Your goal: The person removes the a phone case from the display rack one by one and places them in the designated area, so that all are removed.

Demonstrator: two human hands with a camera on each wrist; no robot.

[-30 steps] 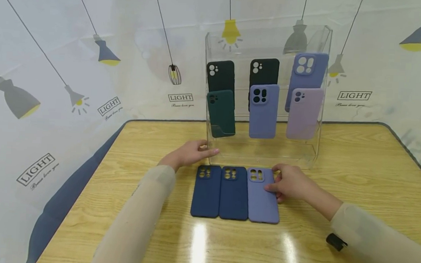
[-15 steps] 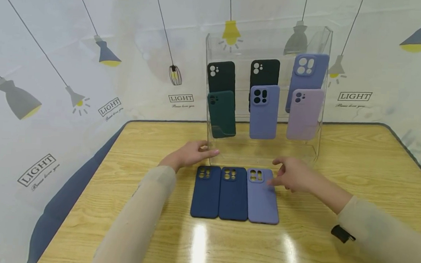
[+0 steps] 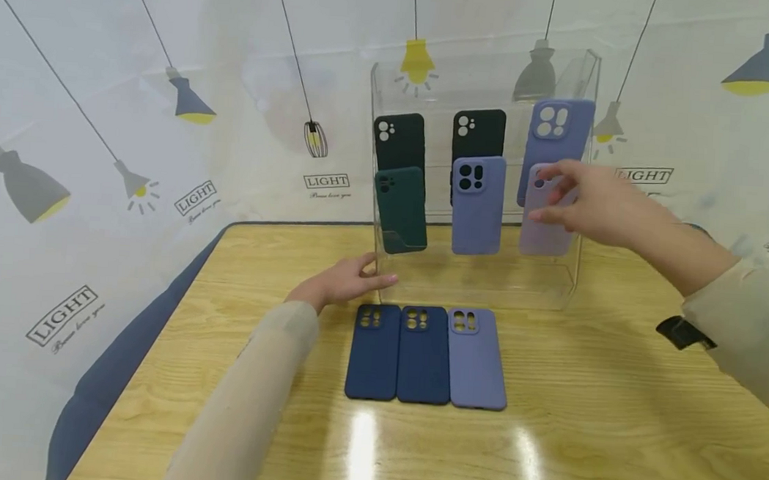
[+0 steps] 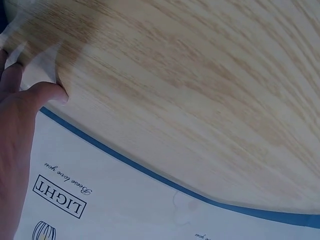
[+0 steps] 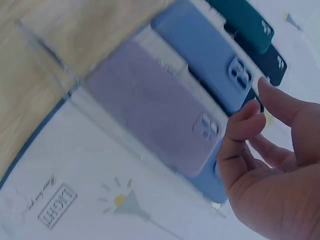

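Note:
My right hand (image 3: 601, 202) is raised in front of the lilac phone case (image 3: 544, 241) at the lower right of a clear display stand (image 3: 476, 297). Thumb and index finger are parted and nothing is between them. In the right wrist view, that hand (image 5: 275, 175) is near the camera-hole end of the lilac case (image 5: 145, 105). My left hand (image 3: 342, 281) holds the stand's lower left side, thumb in front, other fingers partly hidden behind. Flat before the stand lie two navy phone cases (image 3: 372, 364) and a periwinkle phone case (image 3: 480, 371), side by side.
Also in the stand are a dark green case (image 3: 402, 215), two black cases (image 3: 400, 140), a front periwinkle case (image 3: 478, 224) and a rear one (image 3: 570, 126). A lamp-printed wall covering (image 3: 265, 144) rises behind the wooden table (image 3: 576, 457).
My right hand has left the periwinkle case on the table and moved up and right to the lilac case in the stand. The left hand stays at the stand's side.

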